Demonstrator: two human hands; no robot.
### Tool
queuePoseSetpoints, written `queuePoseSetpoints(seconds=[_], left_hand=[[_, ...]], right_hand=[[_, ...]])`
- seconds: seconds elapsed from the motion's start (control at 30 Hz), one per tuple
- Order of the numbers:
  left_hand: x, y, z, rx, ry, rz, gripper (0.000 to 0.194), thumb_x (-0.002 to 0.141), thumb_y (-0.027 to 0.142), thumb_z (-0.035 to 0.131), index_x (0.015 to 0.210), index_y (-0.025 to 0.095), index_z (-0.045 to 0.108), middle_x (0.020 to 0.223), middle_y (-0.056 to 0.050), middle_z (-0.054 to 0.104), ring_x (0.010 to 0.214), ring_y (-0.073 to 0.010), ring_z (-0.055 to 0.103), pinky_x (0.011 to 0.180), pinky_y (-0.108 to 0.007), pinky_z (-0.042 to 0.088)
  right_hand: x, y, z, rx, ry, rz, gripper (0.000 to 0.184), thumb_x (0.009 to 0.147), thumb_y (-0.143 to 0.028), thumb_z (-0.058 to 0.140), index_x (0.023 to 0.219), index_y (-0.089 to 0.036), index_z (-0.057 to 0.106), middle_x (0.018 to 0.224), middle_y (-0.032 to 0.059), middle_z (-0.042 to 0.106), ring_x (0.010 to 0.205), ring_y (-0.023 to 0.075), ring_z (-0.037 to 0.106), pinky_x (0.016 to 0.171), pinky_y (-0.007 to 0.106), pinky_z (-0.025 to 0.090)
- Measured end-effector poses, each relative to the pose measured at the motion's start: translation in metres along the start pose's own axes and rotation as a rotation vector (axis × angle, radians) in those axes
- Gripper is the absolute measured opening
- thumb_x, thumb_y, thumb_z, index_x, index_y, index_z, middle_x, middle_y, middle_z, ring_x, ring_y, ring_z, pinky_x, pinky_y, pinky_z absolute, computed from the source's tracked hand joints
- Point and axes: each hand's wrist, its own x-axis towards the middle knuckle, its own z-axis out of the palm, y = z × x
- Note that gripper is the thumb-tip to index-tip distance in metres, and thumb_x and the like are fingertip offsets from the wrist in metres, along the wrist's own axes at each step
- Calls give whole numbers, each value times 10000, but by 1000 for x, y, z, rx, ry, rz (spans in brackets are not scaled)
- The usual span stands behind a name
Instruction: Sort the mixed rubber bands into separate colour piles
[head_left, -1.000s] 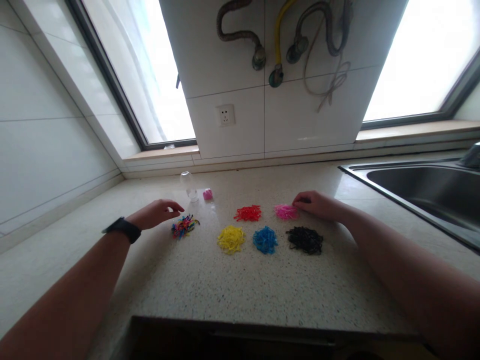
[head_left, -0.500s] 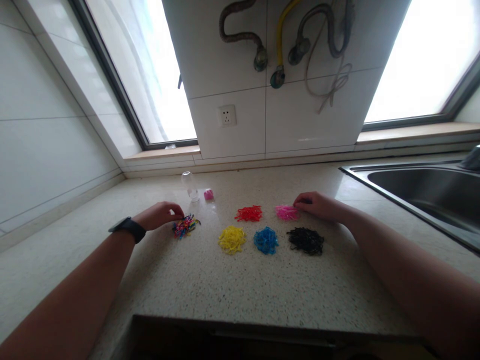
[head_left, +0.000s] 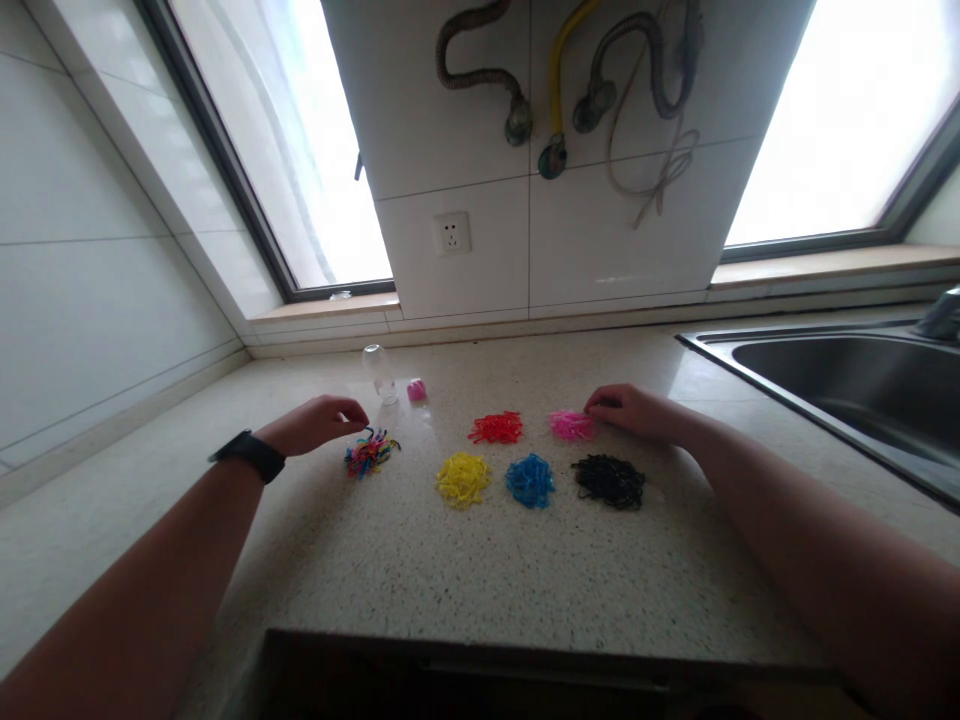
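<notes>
I am seeing five piles lying apart by colour: red (head_left: 496,428) and pink (head_left: 571,425) are sitting farther back, while yellow (head_left: 463,480), blue (head_left: 529,481) and black (head_left: 610,481) are lying nearer. At the left, the mixed pile (head_left: 370,455) is showing several colours together, so I am judging that much is separated and this part is not. My left hand (head_left: 311,422) is hovering at the far side of the mixed pile with its grip narrow; a dark strand is showing by the fingertips, but I cannot tell whether they are pinching it. My right hand (head_left: 626,408) is resting its fingertips at the right edge of pink, that grip also narrow, and I cannot tell whether anything is inside it. The jar (head_left: 383,380) and the cap (head_left: 416,390) are standing just beyond my left fingers, limiting room on the far side. The surface (head_left: 480,570) is giving me its widest room between the near piles and its near edge, with the sink (head_left: 712,345) bounding the right and the wall (head_left: 480,285) closing the far side.
</notes>
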Motion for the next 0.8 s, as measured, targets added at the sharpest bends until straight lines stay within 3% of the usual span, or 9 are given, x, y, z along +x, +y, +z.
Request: queuePoseSetpoints(seconds=[0.33, 0.57, 0.8], left_hand=[[-2, 14, -5, -11, -44, 1, 385, 860, 539, 572, 996, 218, 736, 951, -35, 741, 825, -173, 658, 756, -253, 475], [-3, 53, -3, -34, -38, 79, 358, 885, 492, 558, 1013, 205, 729, 869, -29, 728, 756, -153, 635, 700, -254, 482], [-8, 100, -4, -122, 69, 197, 308, 915, 437, 581, 1054, 199, 717, 943, -38, 724, 823, -146, 639, 759, -272, 507]], right_hand=[[0, -3, -1, -2, -15, 7, 349, 861, -459, 560, 987, -183, 732, 927, 81, 747, 820, 224, 658, 761, 338, 501], [-1, -1, -1, -4, -4, -10, 356, 867, -454, 551, 993, -178, 737, 924, 88, 743, 800, 224, 654, 764, 348, 505], [-2, -4, -2, -6, -4, 8, 340, 868, -452, 555, 984, -186, 732, 935, 79, 746, 818, 220, 659, 754, 332, 500]])
